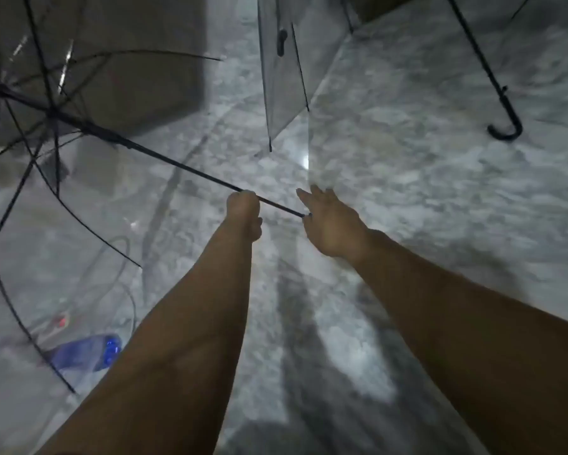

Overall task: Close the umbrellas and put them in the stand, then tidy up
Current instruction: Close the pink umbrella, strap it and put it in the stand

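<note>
Open umbrella (51, 113) at frame left, shaft running down-right to centre. Left hand (244, 215) clamped on shaft; right hand (333, 221) spread open at its near end, touching or not unclear

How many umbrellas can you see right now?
3. One open clear umbrella at left, its shaft in the left hand; a second umbrella at top centre; a hook-handled umbrella at top right. More may lie out of frame.

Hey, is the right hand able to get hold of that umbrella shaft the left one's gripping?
Probably yes. The right hand is open, palm down, right at the near end of the shaft, just beyond where the left hand is closed around it. Nothing lies between them; it only needs to curl its fingers.
</note>
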